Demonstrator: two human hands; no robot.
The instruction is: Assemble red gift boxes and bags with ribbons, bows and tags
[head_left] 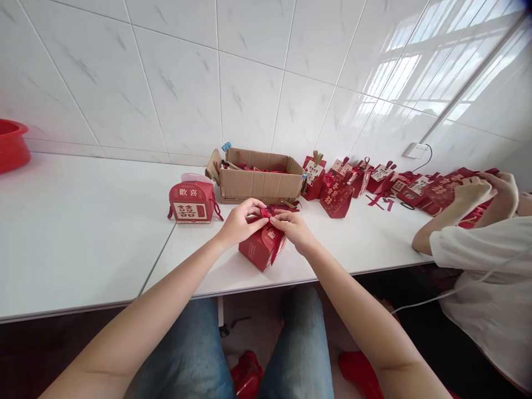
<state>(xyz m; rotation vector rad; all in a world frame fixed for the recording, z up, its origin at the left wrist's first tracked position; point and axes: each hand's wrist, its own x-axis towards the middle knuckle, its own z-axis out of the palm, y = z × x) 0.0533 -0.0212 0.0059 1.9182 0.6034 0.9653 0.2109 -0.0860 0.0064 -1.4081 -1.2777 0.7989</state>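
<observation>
A small red gift box [254,250] with a round label stands on the white table in front of me. Dark red ribbon [266,213] is gathered at its top, and one tail hangs down the side. My left hand [245,221] pinches the ribbon from the left, thumb against fingers. From the right, my right hand [291,227] grips the same ribbon between thumb and fingertips. Both hands meet just above the lid, where they partly hide the bow. To the left sits another red box [192,202] with white panel and cord tassels at its sides.
Behind my hands stands an open cardboard box [260,183] with red ribbons inside. Several red gift boxes [336,194] line the wall to the right. A co-worker's hands [490,194] hold red packaging at far right. A red basin [12,145] stands at far left.
</observation>
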